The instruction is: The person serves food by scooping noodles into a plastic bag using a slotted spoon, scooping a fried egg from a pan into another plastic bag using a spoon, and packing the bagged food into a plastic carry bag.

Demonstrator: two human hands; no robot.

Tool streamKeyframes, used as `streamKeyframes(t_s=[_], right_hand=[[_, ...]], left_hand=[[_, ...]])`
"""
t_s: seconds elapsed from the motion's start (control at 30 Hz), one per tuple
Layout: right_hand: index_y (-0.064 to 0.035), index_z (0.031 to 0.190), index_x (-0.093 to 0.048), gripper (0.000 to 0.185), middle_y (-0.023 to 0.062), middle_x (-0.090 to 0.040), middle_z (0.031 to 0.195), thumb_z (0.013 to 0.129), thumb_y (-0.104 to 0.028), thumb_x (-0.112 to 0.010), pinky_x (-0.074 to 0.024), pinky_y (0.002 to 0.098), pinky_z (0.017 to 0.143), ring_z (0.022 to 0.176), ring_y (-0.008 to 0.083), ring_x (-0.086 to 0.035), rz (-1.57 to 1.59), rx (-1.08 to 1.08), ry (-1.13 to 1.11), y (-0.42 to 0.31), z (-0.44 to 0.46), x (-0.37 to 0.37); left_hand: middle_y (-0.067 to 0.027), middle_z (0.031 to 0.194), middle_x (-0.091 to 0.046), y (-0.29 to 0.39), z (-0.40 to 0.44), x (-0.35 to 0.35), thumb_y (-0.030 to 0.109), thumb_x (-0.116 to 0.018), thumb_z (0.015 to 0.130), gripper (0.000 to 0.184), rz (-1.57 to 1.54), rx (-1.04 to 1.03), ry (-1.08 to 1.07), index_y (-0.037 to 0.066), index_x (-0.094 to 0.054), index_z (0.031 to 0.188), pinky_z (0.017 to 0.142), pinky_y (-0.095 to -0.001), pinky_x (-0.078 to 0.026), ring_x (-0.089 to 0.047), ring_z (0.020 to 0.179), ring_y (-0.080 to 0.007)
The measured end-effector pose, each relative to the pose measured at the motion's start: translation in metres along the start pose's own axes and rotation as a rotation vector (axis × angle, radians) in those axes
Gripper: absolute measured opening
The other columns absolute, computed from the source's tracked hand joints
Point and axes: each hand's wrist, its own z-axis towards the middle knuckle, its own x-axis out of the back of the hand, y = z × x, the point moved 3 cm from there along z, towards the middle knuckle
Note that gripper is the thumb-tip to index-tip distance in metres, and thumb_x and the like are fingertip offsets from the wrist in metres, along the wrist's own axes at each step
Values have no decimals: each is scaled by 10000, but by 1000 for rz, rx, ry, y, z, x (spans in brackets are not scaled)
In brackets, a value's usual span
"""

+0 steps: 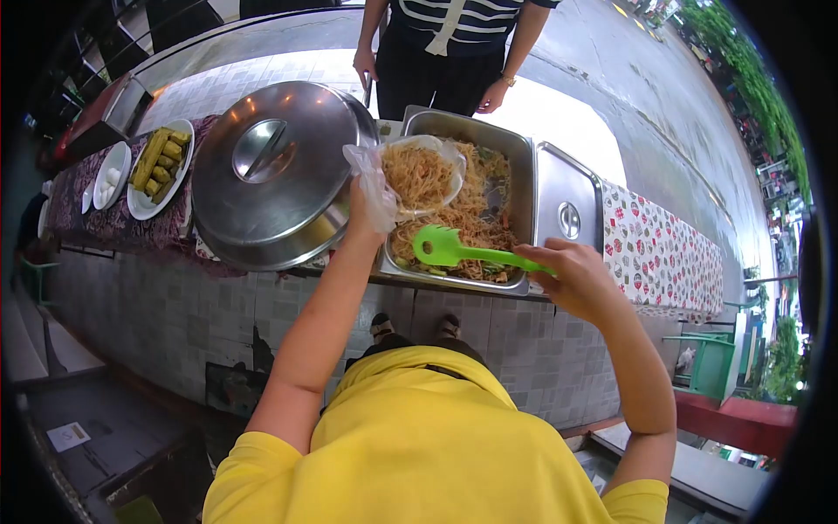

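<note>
My left hand (368,208) grips a clear plastic bag (374,179) over the left side of a steel food pan. Thin noodles (417,177) show in the bag's opening. In my right hand (572,272) is the handle of a green pasta spoon (445,245), its toothed head low over the noodles in the pan. The rectangular steel pan (522,166) holds stir-fried noodles (480,210) with bits of vegetable, and part of its bottom shows at the right. My left hand's fingers are partly hidden by the bag.
A large round pot with a steel lid (301,201) stands left of the pan. Beyond it are an oval plate of wrapped food (161,166) and a dish of white eggs (110,179). A flat steel lid (559,188) lies right. Across the table stands a person (441,79).
</note>
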Motion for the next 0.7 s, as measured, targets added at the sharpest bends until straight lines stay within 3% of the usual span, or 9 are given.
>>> streamKeyframes(t_s=[0.1, 0.23, 0.33, 0.43, 0.53, 0.63, 0.7], right_hand=[[-126, 1095, -646, 361, 104, -580, 755, 739, -92, -690, -455, 391, 638, 680, 269, -571, 66, 121, 30, 15, 14, -27], [-117, 1054, -665, 331, 153, -615, 816, 724, -95, -685, -467, 402, 720, 742, 293, -594, -45, -92, -144, 42, 11, 19], [-126, 1066, -662, 339, 136, -635, 867, 728, -116, -693, -474, 389, 721, 769, 289, -593, -50, -75, -191, 50, 18, 35], [-145, 1077, -660, 346, 108, -641, 898, 733, -115, -690, -478, 390, 729, 802, 294, -596, 63, 160, -178, 48, 37, 16], [-167, 1087, -659, 352, 85, -639, 924, 741, -113, -687, -473, 389, 735, 803, 285, -593, 57, 267, -243, 83, 53, 7], [-165, 1066, -672, 361, 83, -629, 816, 717, -82, -710, -452, 366, 729, 741, 244, -564, 35, 140, -260, 123, 56, 45], [-143, 1052, -674, 343, 102, -632, 805, 721, -62, -707, -456, 367, 721, 740, 239, -571, 2, 92, -231, 141, 59, 69]], left_hand=[[-18, 874, -562, 7, 1, 3, 323, -496, 931, 296, -53, 42, -36, 71, -550, 1076, 679, -279, -480, -563, 770, -130], [-93, 1143, -528, 32, -29, -11, 260, -441, 959, 304, -18, -97, -36, 54, -468, 1180, 937, -370, -426, -512, 1086, -212], [-90, 1180, -503, 45, -55, -32, 204, -402, 971, 318, 67, -195, -25, 53, -399, 1250, 946, -367, -428, -510, 1094, -200], [-91, 1218, -480, 28, -46, -28, 174, -390, 973, 354, 97, -187, 82, 56, -338, 1303, 969, -368, -418, -504, 1109, -199], [-92, 1211, -491, 12, -31, -15, 185, -404, 972, 354, -80, -184, 74, 49, -356, 1295, 944, -367, -446, -506, 1112, -198], [-94, 1198, -502, 1, -28, -5, 205, -417, 970, 353, -56, -121, -38, 44, -378, 1282, 911, -375, -476, -515, 1102, -204], [-96, 1199, -506, -4, -33, -8, 206, -429, 966, 350, -44, -190, 50, 46, -389, 1275, 895, -380, -488, -517, 1102, -208]])
